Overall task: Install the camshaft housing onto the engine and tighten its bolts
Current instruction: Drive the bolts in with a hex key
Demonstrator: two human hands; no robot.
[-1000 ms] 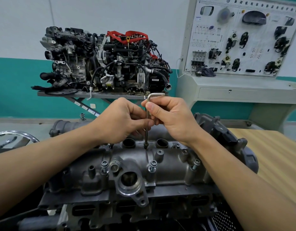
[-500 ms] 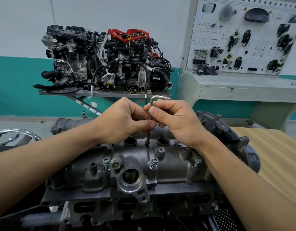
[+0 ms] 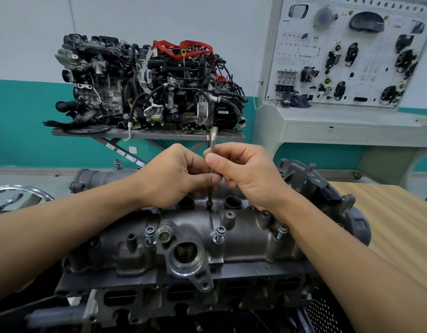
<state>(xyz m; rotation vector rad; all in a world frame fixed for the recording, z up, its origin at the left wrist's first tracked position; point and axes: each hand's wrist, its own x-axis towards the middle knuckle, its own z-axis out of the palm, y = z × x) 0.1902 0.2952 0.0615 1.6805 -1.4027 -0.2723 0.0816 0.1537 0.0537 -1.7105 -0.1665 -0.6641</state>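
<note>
The grey cast camshaft housing (image 3: 241,239) lies on top of the engine (image 3: 183,299) in front of me. An L-shaped hex key (image 3: 211,188) stands upright with its tip in a bolt (image 3: 209,205) at the housing's far edge. My left hand (image 3: 174,176) pinches the key's shaft low down. My right hand (image 3: 246,174) grips the shaft near its top, and the short arm pokes up above my fingers. Three bolts (image 3: 219,233) stand proud along the housing's near side.
A complete display engine (image 3: 150,85) sits on a grey stand by the back wall. A white training board (image 3: 347,51) with car parts stands at the right. A wooden table (image 3: 399,224) lies right of the engine. A chrome ring (image 3: 22,191) shows at the left.
The key has turned: its short arm pointed right before and now points roughly away from me. Both hands stayed on the shaft.
</note>
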